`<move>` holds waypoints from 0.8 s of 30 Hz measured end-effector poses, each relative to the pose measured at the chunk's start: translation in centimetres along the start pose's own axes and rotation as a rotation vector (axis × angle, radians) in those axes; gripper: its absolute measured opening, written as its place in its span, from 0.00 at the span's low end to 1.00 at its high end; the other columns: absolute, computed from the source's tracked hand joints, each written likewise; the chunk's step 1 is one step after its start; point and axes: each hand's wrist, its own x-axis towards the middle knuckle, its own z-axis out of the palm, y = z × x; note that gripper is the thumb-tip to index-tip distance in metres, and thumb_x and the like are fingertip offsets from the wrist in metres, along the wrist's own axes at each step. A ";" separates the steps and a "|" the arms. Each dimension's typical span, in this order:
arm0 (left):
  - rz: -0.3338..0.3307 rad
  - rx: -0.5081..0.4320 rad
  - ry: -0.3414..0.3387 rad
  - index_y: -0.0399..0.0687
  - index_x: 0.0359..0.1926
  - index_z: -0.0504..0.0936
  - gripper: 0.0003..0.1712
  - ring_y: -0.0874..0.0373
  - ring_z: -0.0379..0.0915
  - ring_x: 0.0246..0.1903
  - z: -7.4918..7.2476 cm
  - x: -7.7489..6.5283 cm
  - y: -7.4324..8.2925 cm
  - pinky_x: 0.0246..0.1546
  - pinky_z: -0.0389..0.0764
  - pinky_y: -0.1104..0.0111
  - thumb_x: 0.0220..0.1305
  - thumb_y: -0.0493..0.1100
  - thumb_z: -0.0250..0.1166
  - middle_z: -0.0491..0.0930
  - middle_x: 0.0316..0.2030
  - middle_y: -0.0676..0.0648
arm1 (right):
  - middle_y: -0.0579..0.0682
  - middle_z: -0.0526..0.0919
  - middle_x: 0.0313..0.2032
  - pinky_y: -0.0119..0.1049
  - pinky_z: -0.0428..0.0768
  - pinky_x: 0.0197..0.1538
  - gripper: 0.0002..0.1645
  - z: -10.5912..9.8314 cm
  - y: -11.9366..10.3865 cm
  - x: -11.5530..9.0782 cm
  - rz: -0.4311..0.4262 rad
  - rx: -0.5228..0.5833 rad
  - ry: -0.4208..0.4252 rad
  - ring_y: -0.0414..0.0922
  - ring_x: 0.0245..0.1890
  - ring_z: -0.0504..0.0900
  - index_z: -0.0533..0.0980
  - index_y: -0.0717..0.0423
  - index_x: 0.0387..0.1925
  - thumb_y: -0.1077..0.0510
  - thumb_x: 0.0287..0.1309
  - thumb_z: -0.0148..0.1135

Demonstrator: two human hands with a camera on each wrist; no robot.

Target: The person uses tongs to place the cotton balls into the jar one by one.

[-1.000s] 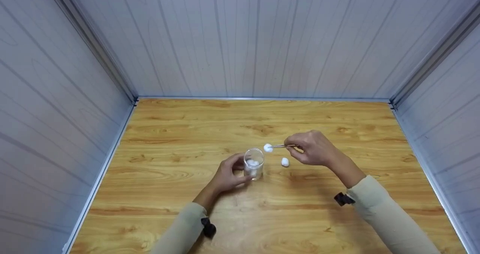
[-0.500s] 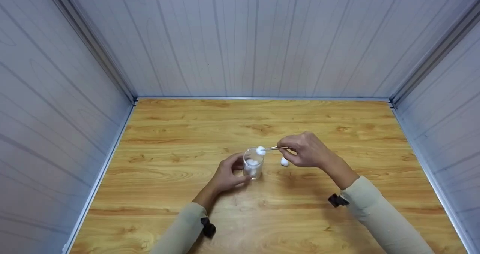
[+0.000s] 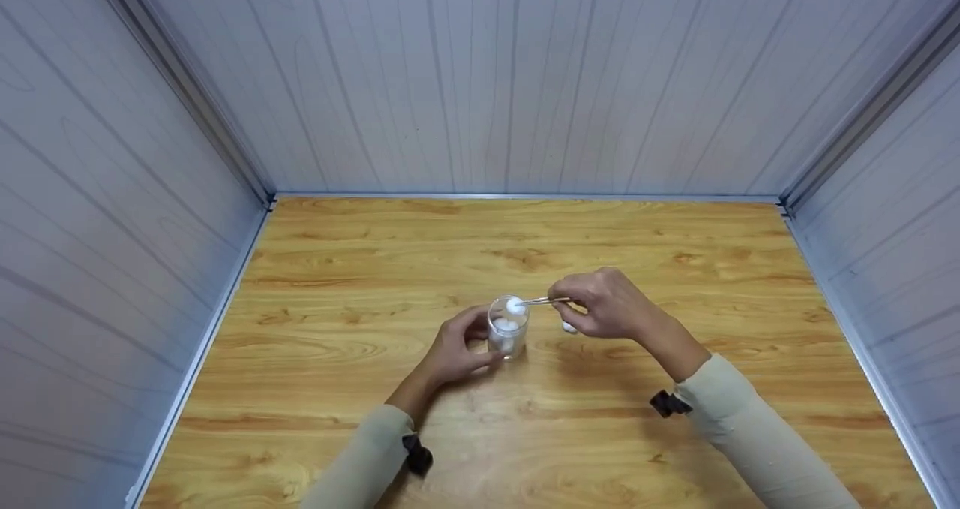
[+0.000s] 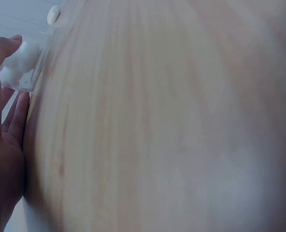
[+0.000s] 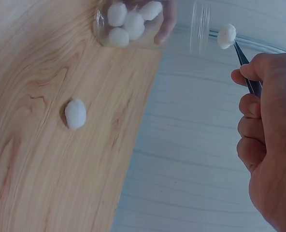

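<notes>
My left hand (image 3: 454, 350) holds a clear glass beaker (image 3: 495, 344) upright on the table, thumb on the near side and fingers round the far side. Several cotton balls (image 5: 134, 25) lie at the bottom of it. My right hand (image 3: 604, 304) pinches metal tweezers (image 5: 242, 60) between thumb and forefinger, the other fingers curled in. A cotton ball (image 5: 226, 36) is gripped in the tweezer tips, just above the beaker's mouth. One loose cotton ball (image 5: 76, 114) lies on the table below the right hand, partly hidden by it in the head view.
The wood-grain table (image 3: 360, 269) is enclosed by pale panels at the back (image 3: 480, 81), left (image 3: 112, 231) and right (image 3: 885, 254). Black camera mounts sit at the left cuff (image 3: 417, 455) and right cuff (image 3: 670, 403).
My right hand has moved left with the tweezers, bringing the cotton ball from beside the beaker to over its mouth. The left hand and beaker have stayed in place.
</notes>
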 end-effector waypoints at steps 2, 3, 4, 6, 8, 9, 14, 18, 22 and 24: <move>0.001 -0.001 0.003 0.36 0.74 0.80 0.41 0.44 0.87 0.61 0.0 0.0 -0.1 0.65 0.93 0.63 0.61 0.35 0.83 0.88 0.61 0.34 | 0.47 0.94 0.31 0.30 0.74 0.20 0.03 0.1 0.0 0.0 0.000 -0.002 -0.004 0.36 0.17 0.76 0.88 0.53 0.39 0.63 0.70 0.71; 0.005 -0.001 0.004 0.36 0.73 0.80 0.41 0.44 0.87 0.61 0.0 0.0 -0.2 0.65 0.93 0.63 0.61 0.34 0.83 0.88 0.61 0.34 | 0.47 0.94 0.31 0.30 0.74 0.20 0.03 0.1 0.0 0.0 -0.001 -0.003 -0.006 0.36 0.17 0.76 0.88 0.53 0.39 0.62 0.70 0.71; 0.010 0.002 0.006 0.36 0.73 0.80 0.40 0.44 0.87 0.60 0.0 0.0 -0.2 0.64 0.93 0.63 0.61 0.35 0.83 0.88 0.61 0.34 | 0.47 0.94 0.31 0.30 0.73 0.20 0.03 0.2 0.0 -0.1 -0.002 -0.002 -0.007 0.36 0.17 0.76 0.88 0.52 0.39 0.63 0.70 0.72; 0.020 0.009 0.009 0.36 0.73 0.80 0.40 0.45 0.87 0.60 0.0 0.0 -0.3 0.64 0.93 0.62 0.61 0.35 0.84 0.88 0.60 0.34 | 0.46 0.94 0.31 0.29 0.72 0.20 0.03 0.3 0.1 -0.1 -0.004 0.000 -0.005 0.35 0.17 0.75 0.88 0.52 0.39 0.63 0.68 0.72; 0.035 0.019 0.012 0.36 0.72 0.80 0.39 0.46 0.88 0.59 0.1 0.0 -0.4 0.64 0.93 0.61 0.61 0.36 0.84 0.88 0.59 0.34 | 0.46 0.93 0.31 0.28 0.71 0.20 0.04 0.5 0.1 -0.2 -0.009 0.004 0.000 0.35 0.17 0.74 0.88 0.52 0.39 0.64 0.66 0.73; 0.041 0.022 0.014 0.36 0.72 0.81 0.39 0.47 0.88 0.58 0.1 0.0 -0.5 0.64 0.93 0.61 0.62 0.36 0.84 0.88 0.58 0.34 | 0.46 0.93 0.31 0.27 0.70 0.20 0.05 0.5 0.2 -0.2 -0.011 0.005 0.003 0.35 0.17 0.74 0.88 0.52 0.40 0.64 0.65 0.74; 0.046 0.013 0.020 0.36 0.71 0.82 0.38 0.49 0.88 0.57 0.2 0.0 -0.5 0.64 0.94 0.61 0.60 0.36 0.84 0.89 0.58 0.35 | 0.46 0.94 0.31 0.27 0.70 0.20 0.07 0.4 0.2 -0.3 -0.009 0.014 0.011 0.35 0.17 0.74 0.88 0.52 0.40 0.65 0.62 0.75; 0.048 0.005 0.026 0.36 0.70 0.82 0.38 0.49 0.88 0.57 0.2 0.0 -0.5 0.64 0.94 0.60 0.60 0.35 0.84 0.89 0.58 0.35 | 0.46 0.94 0.32 0.29 0.73 0.20 0.06 0.3 0.2 -0.3 -0.006 0.018 0.013 0.36 0.17 0.76 0.89 0.53 0.40 0.64 0.62 0.74; 0.058 0.011 0.031 0.35 0.70 0.82 0.38 0.47 0.88 0.57 0.2 -0.1 -0.5 0.63 0.94 0.58 0.59 0.35 0.85 0.89 0.58 0.34 | 0.46 0.94 0.32 0.30 0.75 0.20 0.03 0.2 0.2 -0.4 -0.005 0.018 0.010 0.36 0.17 0.77 0.89 0.53 0.40 0.63 0.67 0.72; 0.057 0.011 0.031 0.36 0.70 0.82 0.39 0.46 0.88 0.57 0.2 -0.1 -0.5 0.63 0.94 0.57 0.59 0.35 0.85 0.89 0.58 0.34 | 0.47 0.94 0.32 0.31 0.75 0.20 0.03 0.2 0.3 -0.5 -0.002 0.018 0.008 0.37 0.17 0.78 0.89 0.54 0.40 0.62 0.69 0.71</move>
